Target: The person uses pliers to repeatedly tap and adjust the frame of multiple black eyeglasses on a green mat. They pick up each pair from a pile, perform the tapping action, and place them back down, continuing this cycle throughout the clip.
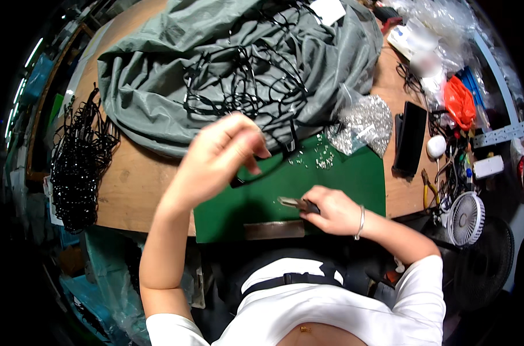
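Note:
My left hand [219, 154] is raised over the green mat [354, 190], its fingers closed on a black glasses frame [262, 179]. Part of that frame is hidden behind the fingers. Lower and to the right, my right hand [333, 211] grips pliers [295, 203] by the dark handle, the metal jaws pointing left. Small silver pieces [324, 160] lie scattered on the mat beyond the pliers. Beside them rests a clear bag [370, 124] full of similar silver pieces. Many black glasses frames [244, 86] are heaped on a grey-green cloth [141, 86] at the back.
On the left of the wooden table [126, 199] stands a stack of black glasses frames [80, 167]. A flat metallic strip [273, 230] lies along the mat's near edge. To the right are a black case [410, 138], yellow-handled pliers [427, 189], a small white fan [466, 219] and an orange-red bag [460, 102].

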Available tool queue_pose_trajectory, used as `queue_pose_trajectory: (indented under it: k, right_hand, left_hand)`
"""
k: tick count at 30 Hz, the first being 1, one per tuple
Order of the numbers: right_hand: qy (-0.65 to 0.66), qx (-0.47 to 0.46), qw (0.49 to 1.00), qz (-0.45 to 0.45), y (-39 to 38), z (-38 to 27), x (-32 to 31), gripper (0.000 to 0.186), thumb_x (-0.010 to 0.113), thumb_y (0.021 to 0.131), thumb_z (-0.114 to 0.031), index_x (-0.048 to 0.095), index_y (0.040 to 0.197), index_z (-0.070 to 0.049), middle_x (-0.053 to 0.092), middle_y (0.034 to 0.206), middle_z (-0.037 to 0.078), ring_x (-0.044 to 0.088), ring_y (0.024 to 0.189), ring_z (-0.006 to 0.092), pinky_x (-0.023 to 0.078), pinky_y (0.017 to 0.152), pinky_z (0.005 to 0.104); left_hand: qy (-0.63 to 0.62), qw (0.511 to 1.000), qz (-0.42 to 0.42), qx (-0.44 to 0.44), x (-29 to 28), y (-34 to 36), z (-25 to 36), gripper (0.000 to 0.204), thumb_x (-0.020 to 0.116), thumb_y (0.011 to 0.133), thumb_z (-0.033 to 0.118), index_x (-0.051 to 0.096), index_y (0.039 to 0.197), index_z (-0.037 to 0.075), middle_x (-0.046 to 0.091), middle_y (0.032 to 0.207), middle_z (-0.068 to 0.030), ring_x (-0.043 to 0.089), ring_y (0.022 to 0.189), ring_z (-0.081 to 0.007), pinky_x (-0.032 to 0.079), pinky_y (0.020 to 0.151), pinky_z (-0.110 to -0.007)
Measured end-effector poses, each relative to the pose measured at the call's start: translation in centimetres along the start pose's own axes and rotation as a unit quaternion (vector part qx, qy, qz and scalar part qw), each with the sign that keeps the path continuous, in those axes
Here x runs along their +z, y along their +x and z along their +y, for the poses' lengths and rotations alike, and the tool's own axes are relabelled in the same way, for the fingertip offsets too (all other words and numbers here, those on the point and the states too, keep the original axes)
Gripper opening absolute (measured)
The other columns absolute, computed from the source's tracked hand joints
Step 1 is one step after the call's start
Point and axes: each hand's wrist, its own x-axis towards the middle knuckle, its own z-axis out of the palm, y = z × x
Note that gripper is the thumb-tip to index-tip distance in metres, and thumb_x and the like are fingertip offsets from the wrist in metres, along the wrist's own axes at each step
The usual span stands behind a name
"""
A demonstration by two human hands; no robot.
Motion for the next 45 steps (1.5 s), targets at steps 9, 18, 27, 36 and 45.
queue_pose_trajectory:
  k: [9, 18, 27, 36, 45]
  right_hand:
    - [-0.323, 0.017, 0.945, 0.045, 1.6, 0.7, -0.7, 0.042, 0.057, 0.069, -0.011, 0.045, 0.107, 0.002, 0.048, 0.099, 0.014, 0.054, 0.073, 0.0267, 0.041, 0.064, 0.0356]
    - [-0.136, 0.104, 0.983, 0.059, 1.9, 1.4, -2.4, 0.018, 0.059, 0.069, -0.009, 0.051, 0.082, 0.001, 0.054, 0.075, 0.017, 0.055, 0.074, 0.0331, 0.045, 0.066, 0.0403]
    - [-0.219, 0.084, 0.965, 0.118, 2.7, 2.1, 0.2, 0.016, 0.059, 0.069, -0.009, 0.05, 0.08, -0.001, 0.052, 0.077, 0.013, 0.054, 0.073, 0.031, 0.043, 0.063, 0.0393]
    - [0.227, 0.106, 0.966, 0.066, 0.4, -4.7, -2.1, 0.011, 0.059, 0.074, -0.008, 0.054, 0.079, 0.0, 0.054, 0.072, 0.012, 0.055, 0.064, 0.0229, 0.043, 0.058, 0.0307]
    - [0.344, 0.093, 0.926, 0.124, -0.1, -5.6, 0.7, 0.016, 0.06, 0.079, -0.013, 0.052, 0.083, 0.001, 0.053, 0.074, 0.004, 0.05, 0.066, 0.008, 0.041, 0.057, 0.0221]
  left_hand:
    - [-0.332, 0.932, 0.128, -0.067, 4.0, -8.4, 2.7, 0.026, 0.053, 0.082, 0.017, 0.033, 0.086, 0.0, 0.056, 0.078, -0.0338, 0.058, 0.049, -0.0247, 0.049, 0.041, -0.028]
    - [-0.092, 0.972, 0.204, -0.071, 8.6, -12.9, -4.3, 0.076, 0.06, 0.068, -0.012, 0.015, 0.128, 0.001, 0.053, 0.106, -0.0204, 0.057, 0.074, -0.0103, 0.044, 0.07, -0.02]
    - [-0.144, 0.975, 0.167, 0.011, 8.9, -11.1, -4.7, 0.093, 0.06, 0.064, -0.014, 0.001, 0.133, 0.007, 0.049, 0.107, -0.0208, 0.052, 0.071, -0.0091, 0.044, 0.07, -0.022]
    - [0.012, 0.97, 0.241, 0.023, 11.1, -9.2, -5.2, 0.086, 0.06, 0.068, -0.013, 0.003, 0.13, 0.0, 0.044, 0.116, -0.0234, 0.057, 0.078, -0.0165, 0.049, 0.071, -0.024]
    - [0.058, 0.959, 0.276, 0.017, 12.0, -8.8, -5.0, 0.087, 0.059, 0.069, -0.01, 0.003, 0.132, 0.006, 0.043, 0.121, -0.0162, 0.051, 0.089, -0.0126, 0.046, 0.08, -0.024]
